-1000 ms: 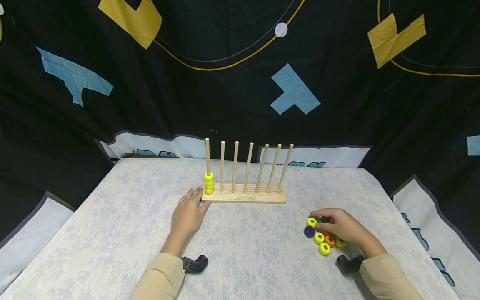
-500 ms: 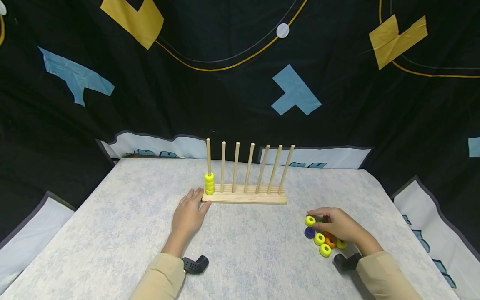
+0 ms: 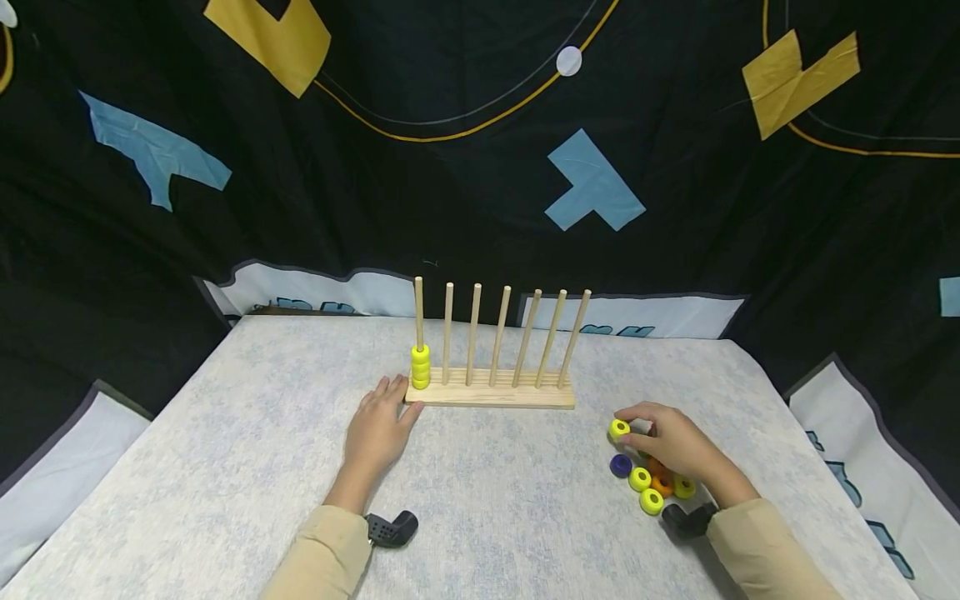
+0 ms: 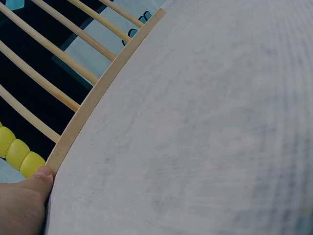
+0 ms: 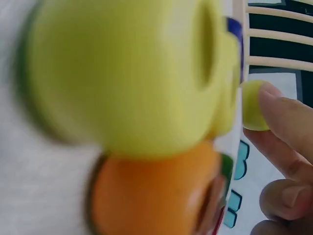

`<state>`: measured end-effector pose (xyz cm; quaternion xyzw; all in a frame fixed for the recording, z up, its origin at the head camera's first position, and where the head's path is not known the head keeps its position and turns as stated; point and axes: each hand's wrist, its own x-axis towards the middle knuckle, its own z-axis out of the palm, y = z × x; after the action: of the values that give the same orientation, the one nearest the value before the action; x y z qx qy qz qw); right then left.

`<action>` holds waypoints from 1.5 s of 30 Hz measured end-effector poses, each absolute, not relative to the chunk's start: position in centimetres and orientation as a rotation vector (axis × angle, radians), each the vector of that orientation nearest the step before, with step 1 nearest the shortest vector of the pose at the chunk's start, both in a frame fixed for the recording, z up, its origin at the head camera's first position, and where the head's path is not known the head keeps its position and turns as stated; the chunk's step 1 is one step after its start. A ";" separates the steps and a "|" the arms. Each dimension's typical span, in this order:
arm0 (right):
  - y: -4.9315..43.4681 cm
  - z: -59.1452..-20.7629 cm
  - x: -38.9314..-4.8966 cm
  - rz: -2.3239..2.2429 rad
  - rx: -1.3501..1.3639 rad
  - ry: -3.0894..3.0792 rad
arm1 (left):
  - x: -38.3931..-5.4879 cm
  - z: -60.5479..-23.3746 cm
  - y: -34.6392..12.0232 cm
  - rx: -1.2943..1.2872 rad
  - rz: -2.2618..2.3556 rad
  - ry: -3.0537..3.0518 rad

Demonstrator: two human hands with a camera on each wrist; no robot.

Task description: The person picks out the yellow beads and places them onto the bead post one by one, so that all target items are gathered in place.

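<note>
By the right hand (image 3: 672, 442), a yellow bead (image 3: 618, 430) is pinched; by the outspread left hand (image 3: 377, 432), the rack (image 3: 491, 399) is touched. Only its nine-o'clock peg (image 3: 419, 312) is stacked; four-o'clock loose beads (image 3: 651, 502) are left.

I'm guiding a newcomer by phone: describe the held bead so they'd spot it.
From the wooden peg rack, look right and nearer, to the right hand. The yellow bead is just beyond the purple bead; unlike other yellow ones, it is pinched between thumb and fingers.
</note>
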<state>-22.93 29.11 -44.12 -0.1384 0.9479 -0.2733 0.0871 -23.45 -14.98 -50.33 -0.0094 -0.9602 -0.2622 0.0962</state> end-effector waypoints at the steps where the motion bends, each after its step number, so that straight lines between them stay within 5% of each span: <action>1: 28.9 -44.0 -23.0 -0.814 -0.412 2.843 | -23.5 -50.3 -15.0 -0.029 -0.775 -2.843; 45: 8.8 -34.8 -26.2 -1.044 -0.965 3.049 | -23.4 -50.2 -15.0 -0.029 -0.766 -2.837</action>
<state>-26.22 8.80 -34.79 -0.2850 0.9007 -0.3085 -0.1109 -23.40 -15.04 -50.18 -0.0100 -0.9604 -0.2592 0.1013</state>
